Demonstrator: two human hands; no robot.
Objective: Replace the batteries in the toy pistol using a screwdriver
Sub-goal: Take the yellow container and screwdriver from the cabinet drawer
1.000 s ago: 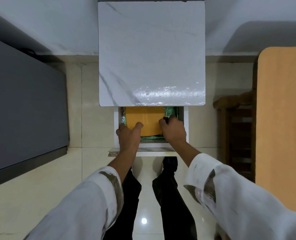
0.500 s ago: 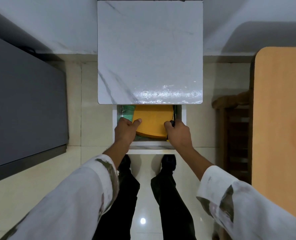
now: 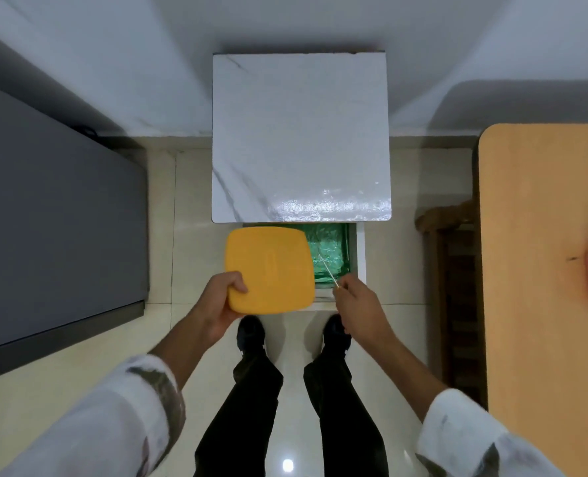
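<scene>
Centre frame: left hand (image 3: 218, 304) grips the yellow box (image 3: 270, 268) by its corner, thumb on top, above the open drawer (image 3: 360, 256). Right hand (image 3: 356, 302) pinches a thin screwdriver (image 3: 327, 271), likely fetching tools. Toy pistol unseen.

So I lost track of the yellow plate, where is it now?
The yellow plate is gripped in the left hand, held over the left part of the open drawer, below the marble table's front edge.
</scene>
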